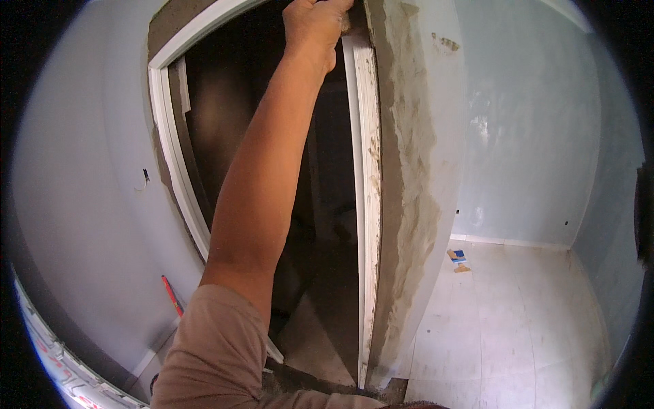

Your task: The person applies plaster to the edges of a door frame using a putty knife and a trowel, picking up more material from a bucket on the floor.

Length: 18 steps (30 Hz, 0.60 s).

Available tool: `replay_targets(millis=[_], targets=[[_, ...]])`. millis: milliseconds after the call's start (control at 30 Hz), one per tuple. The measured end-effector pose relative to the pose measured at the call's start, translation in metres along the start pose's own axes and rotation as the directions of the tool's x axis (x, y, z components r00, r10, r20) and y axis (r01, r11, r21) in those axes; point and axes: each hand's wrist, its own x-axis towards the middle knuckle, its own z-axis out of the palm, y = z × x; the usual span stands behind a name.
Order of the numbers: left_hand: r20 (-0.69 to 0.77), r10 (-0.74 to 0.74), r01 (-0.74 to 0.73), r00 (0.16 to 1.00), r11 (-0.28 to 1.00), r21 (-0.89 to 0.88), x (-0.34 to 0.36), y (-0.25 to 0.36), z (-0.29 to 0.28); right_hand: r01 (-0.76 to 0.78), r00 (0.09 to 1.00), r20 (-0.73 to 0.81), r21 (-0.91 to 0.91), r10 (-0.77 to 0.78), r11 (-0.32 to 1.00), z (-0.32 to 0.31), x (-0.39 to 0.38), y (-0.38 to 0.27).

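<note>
- Left hand (317, 27) raised, fingers partly curled; whether anything is pinched cannot be told.
- Right hand not seen.
- White door frame (368, 150) set beside, below left hand; judged stiff, heavy; best gripped by edges.

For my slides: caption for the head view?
Left hand raised near a white door frame edged with rough mortar.

Left arm (255, 177) stretched upward, nearly straight; left hand (311, 27) high, partly cut off at top edge.
</note>
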Motion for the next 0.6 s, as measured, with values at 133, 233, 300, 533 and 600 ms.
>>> replay_targets(millis=[133,233,300,533,600], targets=[[-0.071,0.006,-0.007,0.997,1.000,-0.016,-0.034,-0.009,0.001,-0.002,1.000,0.014,-0.016,0.002,1.000,0.012,-0.005,0.007],[-0.028,0.040,-0.041,0.999,0.998,-0.052,-0.064,-0.017,0.001,-0.007,0.999,0.033,-0.031,0.008,0.999,0.029,-0.011,0.017],[-0.041,0.027,-0.028,0.999,0.999,-0.026,-0.087,-0.011,0.003,0.000,0.999,0.051,-0.052,0.003,0.999,0.042,-0.015,0.021],[-0.048,0.060,-0.067,0.997,0.985,-0.159,-0.125,-0.044,0.007,-0.013,0.998,0.062,-0.169,0.023,0.985,0.109,-0.022,0.059],[-0.060,0.007,-0.011,0.998,0.997,-0.075,-0.140,-0.048,0.004,0.004,0.982,0.185,-0.264,0.046,0.964,0.104,-0.029,0.054]])
